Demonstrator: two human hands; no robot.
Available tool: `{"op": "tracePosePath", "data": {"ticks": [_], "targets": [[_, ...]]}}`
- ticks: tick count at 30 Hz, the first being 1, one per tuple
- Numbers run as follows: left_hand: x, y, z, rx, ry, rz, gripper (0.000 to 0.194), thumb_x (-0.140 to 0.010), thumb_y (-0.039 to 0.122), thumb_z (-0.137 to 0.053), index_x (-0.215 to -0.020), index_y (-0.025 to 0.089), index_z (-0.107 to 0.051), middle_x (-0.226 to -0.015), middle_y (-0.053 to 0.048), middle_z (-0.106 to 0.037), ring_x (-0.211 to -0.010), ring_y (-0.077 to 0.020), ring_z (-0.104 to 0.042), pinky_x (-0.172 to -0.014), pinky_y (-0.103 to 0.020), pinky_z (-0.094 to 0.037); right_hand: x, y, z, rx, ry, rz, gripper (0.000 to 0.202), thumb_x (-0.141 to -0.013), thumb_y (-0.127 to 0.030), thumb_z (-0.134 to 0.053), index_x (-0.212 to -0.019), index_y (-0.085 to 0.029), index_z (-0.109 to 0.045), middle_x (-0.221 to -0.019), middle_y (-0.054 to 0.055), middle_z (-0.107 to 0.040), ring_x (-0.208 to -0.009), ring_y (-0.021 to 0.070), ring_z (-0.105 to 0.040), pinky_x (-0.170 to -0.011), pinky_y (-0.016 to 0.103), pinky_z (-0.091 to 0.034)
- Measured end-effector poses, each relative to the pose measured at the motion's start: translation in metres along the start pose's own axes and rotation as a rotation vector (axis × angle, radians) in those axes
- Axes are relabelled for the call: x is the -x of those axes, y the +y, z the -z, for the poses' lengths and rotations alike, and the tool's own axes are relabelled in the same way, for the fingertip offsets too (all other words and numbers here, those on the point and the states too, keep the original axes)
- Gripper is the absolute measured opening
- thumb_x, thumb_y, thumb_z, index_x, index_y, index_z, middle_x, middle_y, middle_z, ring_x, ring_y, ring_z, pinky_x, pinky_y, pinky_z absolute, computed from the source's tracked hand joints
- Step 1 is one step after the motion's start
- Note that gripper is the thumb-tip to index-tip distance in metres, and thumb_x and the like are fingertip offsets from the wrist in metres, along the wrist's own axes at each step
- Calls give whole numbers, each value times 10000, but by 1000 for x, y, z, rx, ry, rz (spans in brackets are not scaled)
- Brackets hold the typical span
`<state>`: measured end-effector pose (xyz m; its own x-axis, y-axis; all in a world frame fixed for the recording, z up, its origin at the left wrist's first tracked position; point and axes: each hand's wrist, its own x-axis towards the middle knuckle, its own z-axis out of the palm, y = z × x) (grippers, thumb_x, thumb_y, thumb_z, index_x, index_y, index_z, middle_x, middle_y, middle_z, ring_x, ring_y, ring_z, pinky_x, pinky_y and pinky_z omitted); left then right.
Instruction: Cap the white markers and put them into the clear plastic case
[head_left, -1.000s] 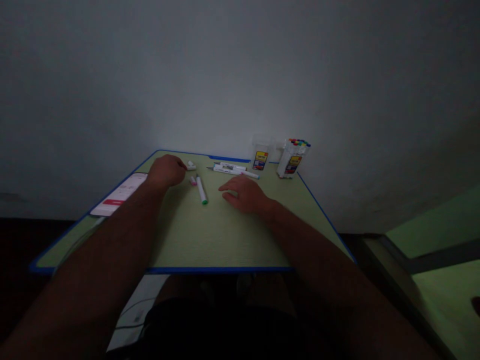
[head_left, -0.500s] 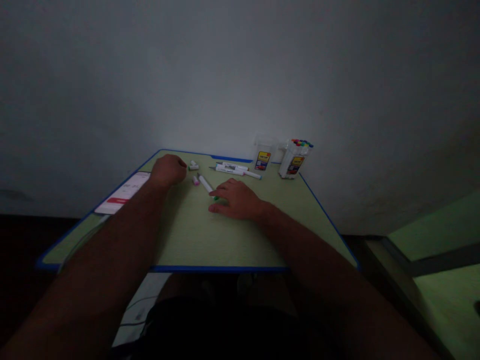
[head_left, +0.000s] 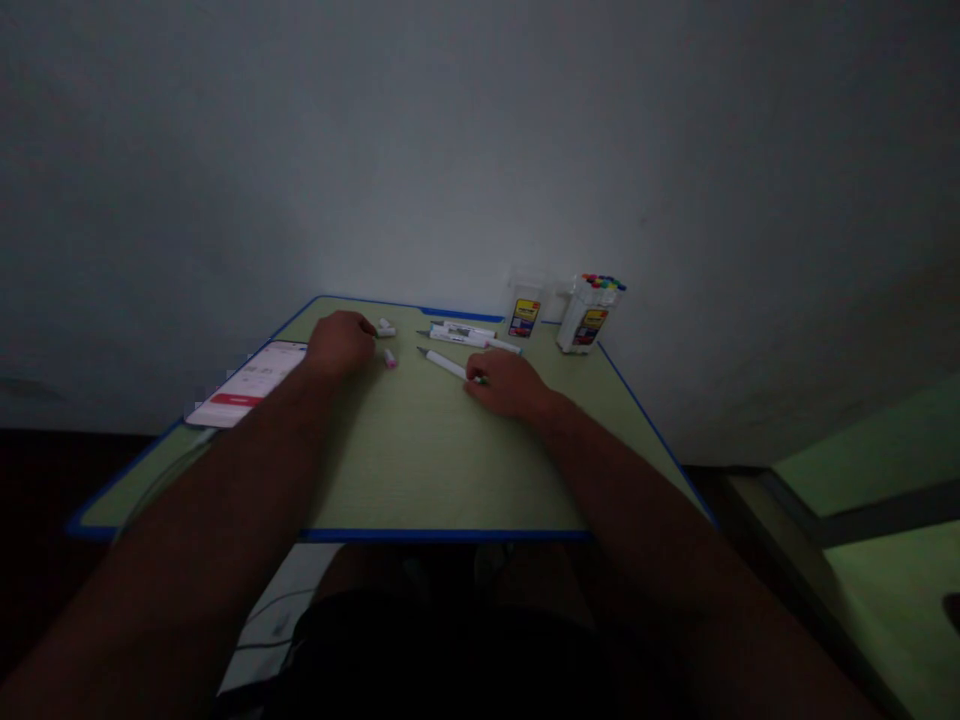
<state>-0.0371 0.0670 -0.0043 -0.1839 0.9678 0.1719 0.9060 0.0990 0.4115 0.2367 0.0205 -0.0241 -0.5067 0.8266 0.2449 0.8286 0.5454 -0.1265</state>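
Note:
My right hand (head_left: 506, 383) is closed round the green end of a white marker (head_left: 445, 364). The marker lies low over the table, with its dark uncapped tip pointing left and away from me. At the left, my left hand (head_left: 341, 343) rests with curled fingers. Its fingertips are right beside two white marker caps (head_left: 385, 330); whether they grip one is hidden. A pink-ended cap (head_left: 390, 358) lies just to the right of that hand. Beyond my right hand, several white markers (head_left: 459, 337) lie side by side, some with bare dark tips.
A clear plastic case (head_left: 524, 305) stands near the wall. To its right is a case full of colour-ended markers (head_left: 585, 315). A phone (head_left: 246, 385) with a lit screen and a cable lies by my left forearm. Blue edging rims the pale green table (head_left: 427, 480).
My right hand has closed on the marker and moved right, drawing and turning it with it. My left hand has shifted slightly toward the caps.

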Motion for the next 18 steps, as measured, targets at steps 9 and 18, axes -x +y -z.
{"op": "tracePosePath", "data": {"ticks": [9, 18], "targets": [[-4, 3, -13, -65, -69, -135, 602, -697, 218, -835, -1287, 148, -737, -1442, -184, -646, -1307, -382, -618, -1038, -382, -492, -1, 16, 0, -168, 140, -212, 192, -879, -269, -702, -1049, -180, -715, -1002, 64, -763, -865, 189, -653, -780, 314, -462], [-4, 5, -13, -85, -133, -123, 663, -744, 193, -825, -1382, 102, -671, -1397, -209, -669, -1261, -381, -638, -987, -397, -493, -1, 18, -9, -187, 116, -87, 280, -918, -275, -683, -1176, -202, -760, -1149, 76, -769, -1000, 197, -687, -953, 351, -501]]}}
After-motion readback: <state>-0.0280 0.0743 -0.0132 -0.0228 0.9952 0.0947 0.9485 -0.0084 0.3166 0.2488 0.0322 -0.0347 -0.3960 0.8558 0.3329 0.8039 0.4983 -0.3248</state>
